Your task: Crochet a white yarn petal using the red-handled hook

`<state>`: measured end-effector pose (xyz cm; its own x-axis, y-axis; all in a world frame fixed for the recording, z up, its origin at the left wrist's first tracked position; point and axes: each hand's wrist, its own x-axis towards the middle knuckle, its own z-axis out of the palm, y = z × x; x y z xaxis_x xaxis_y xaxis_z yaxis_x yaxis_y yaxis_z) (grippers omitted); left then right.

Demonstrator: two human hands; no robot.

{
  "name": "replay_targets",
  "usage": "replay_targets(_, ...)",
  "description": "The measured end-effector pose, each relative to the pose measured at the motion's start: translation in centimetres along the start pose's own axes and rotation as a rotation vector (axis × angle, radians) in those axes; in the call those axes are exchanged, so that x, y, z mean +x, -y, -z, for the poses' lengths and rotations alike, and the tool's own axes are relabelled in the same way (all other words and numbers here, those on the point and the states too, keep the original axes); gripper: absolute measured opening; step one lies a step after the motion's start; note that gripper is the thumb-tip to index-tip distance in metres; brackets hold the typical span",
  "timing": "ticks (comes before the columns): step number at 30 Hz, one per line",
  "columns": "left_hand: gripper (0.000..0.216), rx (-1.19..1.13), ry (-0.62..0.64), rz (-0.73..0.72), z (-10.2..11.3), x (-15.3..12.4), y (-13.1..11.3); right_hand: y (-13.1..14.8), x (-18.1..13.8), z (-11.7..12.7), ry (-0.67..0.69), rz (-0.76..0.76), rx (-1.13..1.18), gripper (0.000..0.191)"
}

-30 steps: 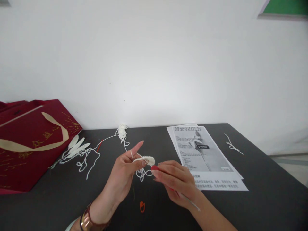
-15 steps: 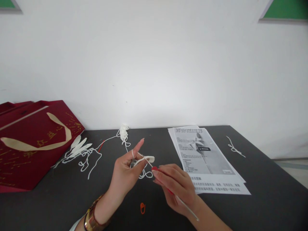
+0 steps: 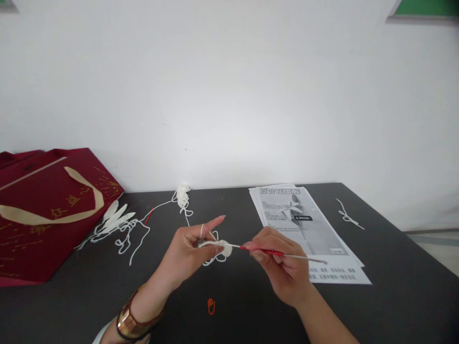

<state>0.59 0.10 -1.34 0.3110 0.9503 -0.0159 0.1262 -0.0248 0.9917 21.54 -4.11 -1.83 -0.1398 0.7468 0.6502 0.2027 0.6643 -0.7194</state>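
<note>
The small white crochet piece [image 3: 221, 248] is in the air a little above the dark table [image 3: 394, 286], near the middle of the view. The left hand [image 3: 186, 251] pinches it between the thumb and the bent fingers, while the index finger is stretched out and a white yarn strand [image 3: 202, 231] goes over it. The tip of the crochet hook [image 3: 272, 252] touches the right edge of the piece. The hook lies almost level and points to the left. The right hand [image 3: 283, 272] pinches it at the red grip, with the fingers closed around it, and the metal end sticks out to the right of the hand.

Below the hands a small orange stitch marker [image 3: 211, 306] lies on the table. The left wrist carries a gold bracelet [image 3: 129, 325]. Behind the right hand lie the printed sheets [image 3: 304, 224], and further right a short yarn piece [image 3: 347, 217]. At the back edge of the table is a yarn tangle [image 3: 182, 195], and its thread runs to the left toward some white petals [image 3: 116, 215]. These lie just beside a red paper bag [image 3: 43, 210] with a beige handle.
</note>
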Motion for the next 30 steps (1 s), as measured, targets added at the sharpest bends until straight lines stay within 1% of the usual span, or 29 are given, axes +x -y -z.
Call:
replay_targets(5, 0.002, 0.001, 0.144, 0.077, 0.4, -0.1, -0.1, -0.4, -0.2, 0.5, 0.003, -0.113, 0.128, 0.012)
replay_targets(9, 0.001, -0.023, 0.225, 0.116, 0.5, -0.2, -0.1, -0.8, -0.3, 0.5, -0.023, -0.209, 0.288, 0.012)
replay_targets(15, 0.020, -0.033, 0.279, 0.109, 0.7, -0.4, 0.1, -1.1, -0.3, 0.4, -0.082, -0.306, 0.470, 0.014)
replay_targets(17, 0.028, 0.018, 0.257, 0.062, 0.6, -0.5, 0.2, -1.3, 0.0, 0.1, -0.138, -0.370, 0.557, 0.017)
replay_targets(20, 0.039, 0.077, 0.154, -0.111, 0.2, -0.6, 0.5, -1.8, 0.6, -0.5, -0.248, -0.541, 0.705, 0.022)
replay_targets(22, 0.037, 0.080, 0.073, -0.243, -0.2, -0.6, 0.7, -2.2, 0.9, -1.0, -0.318, -0.669, 0.794, 0.024)
replay_targets(24, 0.036, 0.081, 0.005, -0.337, -0.6, -0.7, 0.9, -2.4, 1.1, -1.6, -0.357, -0.771, 0.867, 0.024)
replay_targets(27, 0.038, 0.102, -0.071, -0.400, -1.0, -0.7, 1.0, -2.6, 1.0, -2.2, -0.346, -0.870, 0.946, 0.025)
replay_targets(30, 0.040, 0.102, -0.136, -0.401, -1.4, -0.8, 0.7, -2.5, 0.9, -2.5, -0.333, -0.901, 0.990, 0.025)
